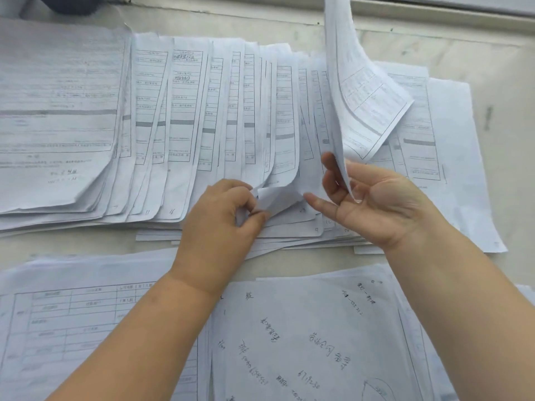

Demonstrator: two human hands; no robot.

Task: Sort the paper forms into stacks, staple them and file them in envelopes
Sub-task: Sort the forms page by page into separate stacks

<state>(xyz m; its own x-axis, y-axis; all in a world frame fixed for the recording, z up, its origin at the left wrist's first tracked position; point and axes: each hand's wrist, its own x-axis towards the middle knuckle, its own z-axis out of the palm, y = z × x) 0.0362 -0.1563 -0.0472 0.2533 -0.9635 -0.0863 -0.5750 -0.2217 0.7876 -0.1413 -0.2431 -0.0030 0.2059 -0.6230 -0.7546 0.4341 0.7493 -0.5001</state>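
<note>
Sorting is what the hands are doing now, and the job looks far from done. The left hand point(223, 215), in the middle of the frame, has its fingers curled and pinches the bent bottom corner of a form in the fanned row point(202, 125). The right hand point(373, 204), just to the right of it, is turned palm up. Its thumb and fingers pinch the bottom edge of a lifted sheet point(356, 91), which stands up and curls toward the top of the frame. The two hands are near each other but do not touch.

The fanned row of forms lies across the middle of the frame, from left to right, each one partly over the next. At the far left sits a thick stack point(58, 111). More forms lie flat under the lifted sheet at the right.

Along the bottom of the frame, under both arms, lie more papers point(304, 342), some with handwriting on them. All of it rests on a pale counter point(477, 68).

I see no stapler and no envelopes, so I think the stapling and filing are still to come.
</note>
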